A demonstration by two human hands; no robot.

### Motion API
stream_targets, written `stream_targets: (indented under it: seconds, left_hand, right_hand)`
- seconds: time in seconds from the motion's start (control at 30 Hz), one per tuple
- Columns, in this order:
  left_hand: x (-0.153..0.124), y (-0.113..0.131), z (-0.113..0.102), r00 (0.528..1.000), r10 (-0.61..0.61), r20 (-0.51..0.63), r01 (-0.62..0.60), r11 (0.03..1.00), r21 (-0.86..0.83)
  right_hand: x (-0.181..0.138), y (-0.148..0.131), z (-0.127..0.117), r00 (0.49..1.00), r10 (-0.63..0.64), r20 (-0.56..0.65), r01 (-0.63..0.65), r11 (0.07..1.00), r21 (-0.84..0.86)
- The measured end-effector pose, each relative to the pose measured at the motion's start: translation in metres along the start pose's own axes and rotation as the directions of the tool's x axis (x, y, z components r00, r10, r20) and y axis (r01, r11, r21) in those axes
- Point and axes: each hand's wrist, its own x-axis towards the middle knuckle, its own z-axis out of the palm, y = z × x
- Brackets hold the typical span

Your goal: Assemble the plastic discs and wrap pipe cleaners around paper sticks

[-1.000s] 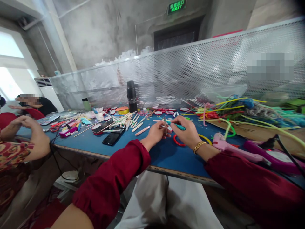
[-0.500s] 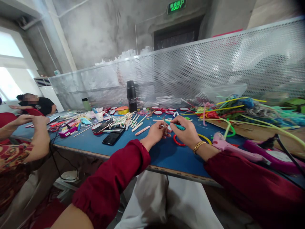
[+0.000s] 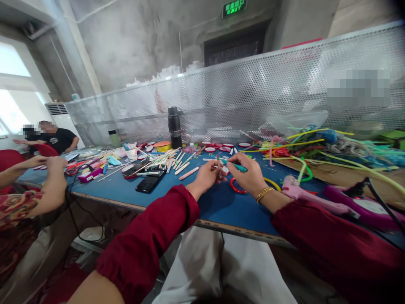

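Observation:
My left hand (image 3: 207, 178) is closed on a thin upright stick (image 3: 218, 164) above the blue table (image 3: 177, 192). My right hand (image 3: 249, 175) grips a teal pen-like tool (image 3: 236, 166), its tip pointing left toward the stick. The two hands nearly touch. Just under my right hand a red ring (image 3: 236, 188) and a yellow ring (image 3: 274, 184) lie on the table. I wear dark red sleeves and a gold bracelet (image 3: 264, 194) on the right wrist.
A pink glue gun (image 3: 303, 195) and a purple one (image 3: 363, 207) lie at right, before a pile of coloured pipe cleaners (image 3: 329, 145). Wooden sticks (image 3: 171, 160), a black phone (image 3: 148, 183) and a black flask (image 3: 175, 127) sit left of centre. Another person's arms (image 3: 47, 185) work at far left.
My hands have hardly moved; the teal tool shifted slightly. The person at the far left lowered their hands toward the table.

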Motion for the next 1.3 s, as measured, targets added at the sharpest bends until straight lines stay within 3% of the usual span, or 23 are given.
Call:
stream_targets:
  seconds: [1.3]
  left_hand:
    - [-0.0016,0.0018,-0.0009,0.999,-0.007,0.035,0.006,1.0,0.018]
  right_hand:
    - [0.0007,-0.0048,-0.0018,1.0,0.021,0.004,-0.021,1.0,0.006]
